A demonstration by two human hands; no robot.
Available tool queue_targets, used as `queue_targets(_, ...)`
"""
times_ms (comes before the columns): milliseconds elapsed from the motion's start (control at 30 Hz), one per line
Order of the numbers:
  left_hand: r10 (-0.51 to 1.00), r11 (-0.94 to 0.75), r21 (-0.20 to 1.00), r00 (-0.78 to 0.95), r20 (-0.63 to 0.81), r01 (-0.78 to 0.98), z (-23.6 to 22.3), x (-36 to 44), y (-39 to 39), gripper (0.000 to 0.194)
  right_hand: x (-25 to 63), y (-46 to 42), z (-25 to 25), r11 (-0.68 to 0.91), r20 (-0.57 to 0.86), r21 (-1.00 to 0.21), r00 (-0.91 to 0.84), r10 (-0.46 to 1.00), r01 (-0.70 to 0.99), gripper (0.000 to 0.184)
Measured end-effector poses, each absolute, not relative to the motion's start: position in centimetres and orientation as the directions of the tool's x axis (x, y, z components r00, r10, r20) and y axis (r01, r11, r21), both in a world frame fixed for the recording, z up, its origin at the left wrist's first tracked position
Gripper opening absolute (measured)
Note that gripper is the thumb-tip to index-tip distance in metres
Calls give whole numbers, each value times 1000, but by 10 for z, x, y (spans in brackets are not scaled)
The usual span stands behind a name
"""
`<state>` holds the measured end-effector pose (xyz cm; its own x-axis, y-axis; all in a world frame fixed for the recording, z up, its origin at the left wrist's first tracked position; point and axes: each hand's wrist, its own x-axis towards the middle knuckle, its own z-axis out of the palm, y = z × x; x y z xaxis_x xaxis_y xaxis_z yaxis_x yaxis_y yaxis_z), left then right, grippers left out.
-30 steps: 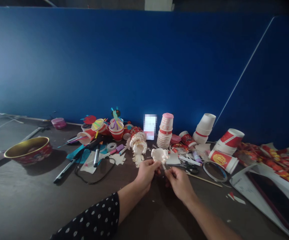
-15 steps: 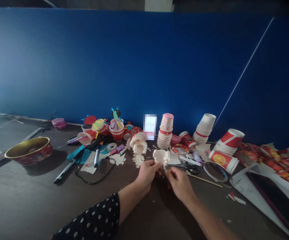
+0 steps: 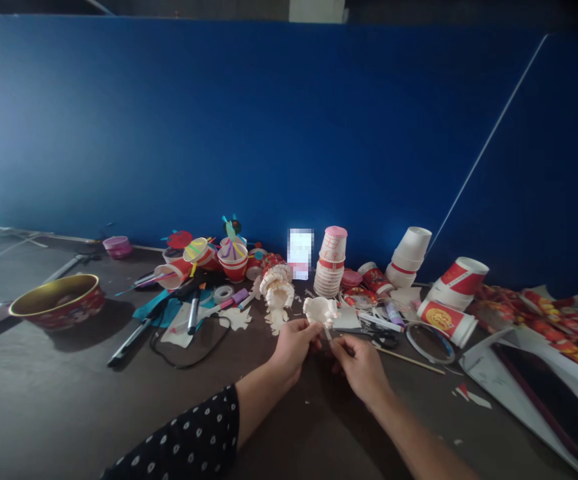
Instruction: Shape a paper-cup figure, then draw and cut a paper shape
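My left hand grips a white cut-paper cup piece with curled, frilled edges, held up above the tabletop. My right hand sits just beside it, its fingertips pinched on a thin pale stem that comes out of the underside of the piece. Beyond my hands, a frilled white paper figure made from cut cups stands among paper scraps. Part of the white piece's underside is hidden by my fingers.
A dark table holds scattered crafts against a blue wall: stacked paper cups, red printed cups, scissors, marker pens, a wooden stick, a gold-rimmed red bowl, and red wrapping paper at right.
The white piece has turned slightly between my fingers, and my right hand has shifted a little at the stem. The objects on the table have not moved.
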<state>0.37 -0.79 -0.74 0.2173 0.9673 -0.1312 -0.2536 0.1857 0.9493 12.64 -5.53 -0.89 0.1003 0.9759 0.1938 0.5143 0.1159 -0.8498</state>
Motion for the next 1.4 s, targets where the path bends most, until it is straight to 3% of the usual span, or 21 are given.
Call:
queue_targets(367,968,173,955,221,-119,-243,-8,4,-8,22,129,-52,-13,82,138,-921,120,983,382,32)
queue_targets(1400,959,122,981,272,-77,-152,-8,5,-10,23,125,-55,-8,127,272,-771,142,952,624,40)
